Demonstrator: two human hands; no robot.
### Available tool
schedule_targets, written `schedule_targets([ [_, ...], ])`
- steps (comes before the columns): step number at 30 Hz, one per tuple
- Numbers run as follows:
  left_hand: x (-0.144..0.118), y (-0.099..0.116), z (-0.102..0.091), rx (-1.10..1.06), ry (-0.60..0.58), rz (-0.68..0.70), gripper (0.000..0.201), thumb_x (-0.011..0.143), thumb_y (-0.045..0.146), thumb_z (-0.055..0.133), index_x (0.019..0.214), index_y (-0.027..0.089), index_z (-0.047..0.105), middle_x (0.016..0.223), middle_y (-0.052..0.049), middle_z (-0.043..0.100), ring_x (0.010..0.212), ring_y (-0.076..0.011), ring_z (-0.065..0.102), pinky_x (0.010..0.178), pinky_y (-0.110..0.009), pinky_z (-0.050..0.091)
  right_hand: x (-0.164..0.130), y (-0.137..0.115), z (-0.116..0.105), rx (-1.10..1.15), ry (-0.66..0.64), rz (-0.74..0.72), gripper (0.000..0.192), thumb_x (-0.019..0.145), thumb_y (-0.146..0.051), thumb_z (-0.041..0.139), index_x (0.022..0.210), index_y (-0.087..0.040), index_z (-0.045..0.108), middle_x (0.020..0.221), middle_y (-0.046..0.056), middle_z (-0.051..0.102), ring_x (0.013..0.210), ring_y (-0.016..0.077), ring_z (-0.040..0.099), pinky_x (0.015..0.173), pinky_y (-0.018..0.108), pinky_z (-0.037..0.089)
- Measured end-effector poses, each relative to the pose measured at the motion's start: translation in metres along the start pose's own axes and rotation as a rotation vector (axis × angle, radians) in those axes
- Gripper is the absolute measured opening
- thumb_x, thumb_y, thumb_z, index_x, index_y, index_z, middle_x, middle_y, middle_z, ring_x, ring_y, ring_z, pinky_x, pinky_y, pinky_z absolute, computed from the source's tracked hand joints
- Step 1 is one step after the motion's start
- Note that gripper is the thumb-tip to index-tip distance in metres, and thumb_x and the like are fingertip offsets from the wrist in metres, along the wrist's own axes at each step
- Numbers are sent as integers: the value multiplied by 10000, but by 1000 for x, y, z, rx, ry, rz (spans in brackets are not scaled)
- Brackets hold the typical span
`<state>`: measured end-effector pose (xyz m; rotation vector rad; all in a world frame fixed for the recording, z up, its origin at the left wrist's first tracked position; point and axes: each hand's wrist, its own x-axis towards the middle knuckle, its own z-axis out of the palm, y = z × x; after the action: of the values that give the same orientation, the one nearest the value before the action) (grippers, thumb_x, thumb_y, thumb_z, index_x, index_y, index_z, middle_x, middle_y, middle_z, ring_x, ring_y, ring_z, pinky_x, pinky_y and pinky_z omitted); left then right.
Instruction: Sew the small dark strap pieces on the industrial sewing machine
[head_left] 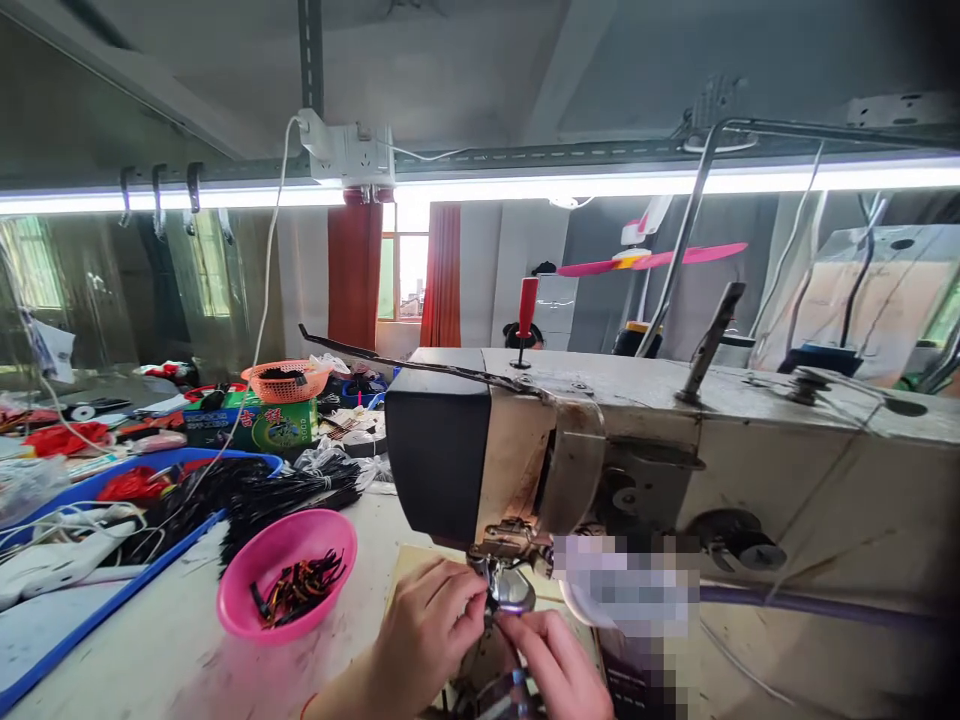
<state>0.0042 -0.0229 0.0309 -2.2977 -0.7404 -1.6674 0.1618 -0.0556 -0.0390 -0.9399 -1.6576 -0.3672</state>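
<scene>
Both of my hands are at the needle area of a sewing machine (795, 480). My left hand (429, 625) is closed in a pinch just left of the presser foot area (512, 590). My right hand (559, 660) is closed too, its fingertips close by on the right side. Whatever lies between the fingers is too small and hidden to name. To the left of my hands stands a pink bowl (232, 600) with short black and orange strips (304, 590) in it.
A blue tray (45, 680) at the left holds a white power strip (67, 555) and black strands. Behind it are a green box (277, 425) and an orange basket (307, 385). A red-handled screwdriver (529, 305) stands upright on the machine. A pink fan (652, 258) is beyond.
</scene>
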Motion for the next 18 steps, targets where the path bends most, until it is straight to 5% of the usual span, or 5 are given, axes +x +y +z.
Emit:
schedule_targets([
  [6, 3, 0, -5, 72, -56, 66, 173, 995, 117, 499, 930, 180, 647, 756, -26, 741, 646, -171, 713, 612, -275, 620, -7, 18, 9, -29, -43, -55, 367, 896, -160, 455, 1182, -192, 681, 905, 120, 643, 764, 252, 667, 612, 343, 564],
  [12, -3, -3, -14, 85, -192, 304, 242, 1026, 102, 418, 1064, 85, 656, 871, -96, 765, 763, -206, 737, 710, -312, 648, -19, 24, 10, 12, -20, -34, 408, 941, -156, 414, 1234, -245, 684, 823, 89, 639, 651, 218, 651, 535, 316, 539],
  [15, -7, -4, -17, 53, -272, 346, 255, 1020, 90, 409, 1102, 54, 648, 914, -127, 759, 790, -227, 729, 702, -333, 645, -15, 21, 5, 5, 102, -33, 413, 885, -80, 583, 1254, -251, 654, 897, 92, 694, 805, 234, 704, 645, 322, 585],
  [18, -6, -4, -19, 2, -392, 323, 278, 1023, 90, 383, 1091, 53, 649, 917, -137, 745, 801, -228, 714, 722, -353, 646, 1, 18, -6, 23, -12, -142, 421, 887, -58, 565, 1281, -194, 623, 979, 134, 727, 872, 240, 723, 700, 354, 608],
])
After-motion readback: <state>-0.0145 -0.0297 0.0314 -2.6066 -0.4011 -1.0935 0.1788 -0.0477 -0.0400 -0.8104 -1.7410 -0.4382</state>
